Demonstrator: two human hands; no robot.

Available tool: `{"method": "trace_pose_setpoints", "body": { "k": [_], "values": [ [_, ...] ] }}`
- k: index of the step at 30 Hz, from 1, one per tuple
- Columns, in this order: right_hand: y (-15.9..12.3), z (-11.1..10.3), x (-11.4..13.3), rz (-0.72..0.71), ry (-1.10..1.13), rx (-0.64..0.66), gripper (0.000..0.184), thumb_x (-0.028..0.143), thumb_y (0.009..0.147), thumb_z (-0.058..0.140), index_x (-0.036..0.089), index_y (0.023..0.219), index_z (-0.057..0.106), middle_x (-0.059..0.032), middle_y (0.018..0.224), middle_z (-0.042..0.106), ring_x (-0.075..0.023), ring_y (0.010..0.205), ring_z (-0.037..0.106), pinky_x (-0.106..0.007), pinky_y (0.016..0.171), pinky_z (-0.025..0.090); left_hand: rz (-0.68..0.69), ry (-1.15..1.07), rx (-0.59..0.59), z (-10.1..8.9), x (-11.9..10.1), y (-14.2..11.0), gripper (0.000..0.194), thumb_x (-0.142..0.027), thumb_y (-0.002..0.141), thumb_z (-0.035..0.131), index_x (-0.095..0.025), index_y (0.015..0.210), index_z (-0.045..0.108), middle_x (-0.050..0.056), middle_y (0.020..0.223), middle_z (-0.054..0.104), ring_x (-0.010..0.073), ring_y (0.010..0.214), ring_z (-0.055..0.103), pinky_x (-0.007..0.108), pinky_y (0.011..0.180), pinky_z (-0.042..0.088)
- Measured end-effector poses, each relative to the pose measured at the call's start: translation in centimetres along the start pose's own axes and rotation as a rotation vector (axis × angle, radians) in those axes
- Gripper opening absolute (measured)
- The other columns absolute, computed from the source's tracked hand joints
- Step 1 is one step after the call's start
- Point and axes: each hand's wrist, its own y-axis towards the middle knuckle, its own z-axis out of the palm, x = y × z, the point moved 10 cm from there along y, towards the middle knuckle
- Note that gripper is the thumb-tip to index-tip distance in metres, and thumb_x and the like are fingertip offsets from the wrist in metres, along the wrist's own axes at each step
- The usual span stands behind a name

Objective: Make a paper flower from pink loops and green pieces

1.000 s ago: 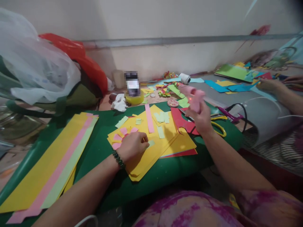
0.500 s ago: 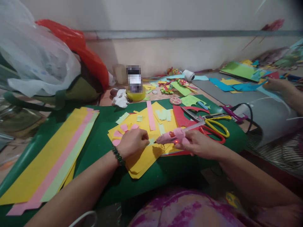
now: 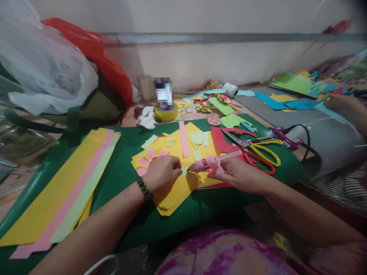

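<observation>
My right hand point(image 3: 239, 173) is wrapped around a pink glue gun point(image 3: 204, 165), with a clear glue stick jutting from its back and a small red light glowing. Its dark nozzle points left, at a small light-green paper piece point(image 3: 185, 171). My left hand point(image 3: 162, 172), with a dark green bead bracelet at the wrist, pinches the other end of that piece. Both hands are over a stack of yellow paper point(image 3: 174, 194). Left of the stack's middle, pink paper petals point(image 3: 151, 153) form a partial ring. A pink strip point(image 3: 184, 139) and several green pieces point(image 3: 200, 138) lie behind.
Scissors point(image 3: 258, 151) with red and yellow handles rest on red paper at right. Long paper strips point(image 3: 63, 187) lie at left on the green mat point(image 3: 129, 221). A phone point(image 3: 164, 93) stands behind, above yellow tape point(image 3: 166, 113). Another person's hand point(image 3: 341, 105) holds blue paper at far right.
The view has shifted slightly. The glue gun's nozzle has come down a little closer to the green paper piece; my left hand keeps its pinch in nearly the same place.
</observation>
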Motion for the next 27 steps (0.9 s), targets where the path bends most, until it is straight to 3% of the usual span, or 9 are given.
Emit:
{"method": "trace_pose_setpoints", "body": {
  "k": [15,27],
  "values": [
    [0.20,-0.09,-0.42,0.025,-0.111,0.003,0.052,0.063,0.089,0.044,0.017,0.087,0.069,-0.0080,0.078,0.068,-0.0201,0.071,0.060,-0.027,0.062,0.040,0.007,0.013,-0.004,-0.06,-0.09,-0.05,0.015,-0.025,0.078,0.058,-0.021,0.084,0.071,0.006,0.088,0.074,0.0226,0.082,0.063,0.030,0.061,0.037],
    [0.40,-0.37,-0.88,0.062,-0.097,-0.024,0.054,0.066,0.087,0.046,0.017,0.080,0.068,-0.0059,0.069,0.063,-0.0181,0.064,0.055,-0.028,0.060,0.037,0.000,0.003,0.000,0.01,-0.01,-0.06,0.016,-0.026,0.078,0.057,-0.021,0.084,0.071,0.005,0.089,0.073,0.0223,0.082,0.063,0.029,0.062,0.037]
  ]
}}
